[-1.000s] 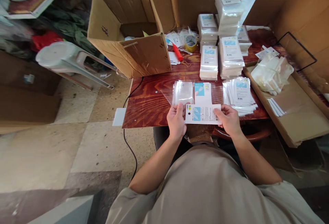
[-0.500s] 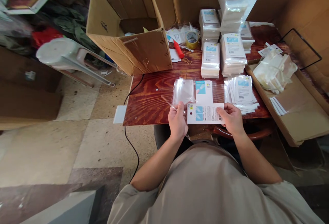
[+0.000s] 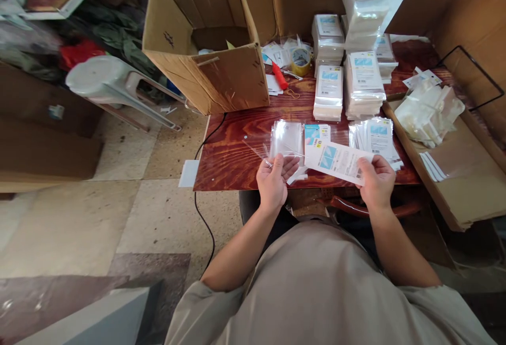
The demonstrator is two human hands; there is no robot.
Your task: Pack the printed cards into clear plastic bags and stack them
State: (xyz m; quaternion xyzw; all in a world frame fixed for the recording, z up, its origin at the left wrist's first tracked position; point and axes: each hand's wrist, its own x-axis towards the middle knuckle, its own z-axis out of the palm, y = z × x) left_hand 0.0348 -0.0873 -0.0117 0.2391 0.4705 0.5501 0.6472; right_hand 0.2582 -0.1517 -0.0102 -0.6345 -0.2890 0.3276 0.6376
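Clearly, the right hand (image 3: 377, 181) pinches one end of a card (image 3: 336, 161) between thumb and fingers, holding it aslant over the surface's (image 3: 237, 160) near edge. The left hand (image 3: 272, 184) is at that edge too, thumb raised and fingers partly spread; clear film shows beside it, but whether it pinches this I cannot tell. Just beyond lie clear sleeves (image 3: 285, 136). Packed cards (image 3: 379, 136) lie toward the near right corner, beside a tray (image 3: 470, 176). A box (image 3: 233, 84) stands at the left edge.

White card (image 3: 340, 163), blue-and-yellow printed
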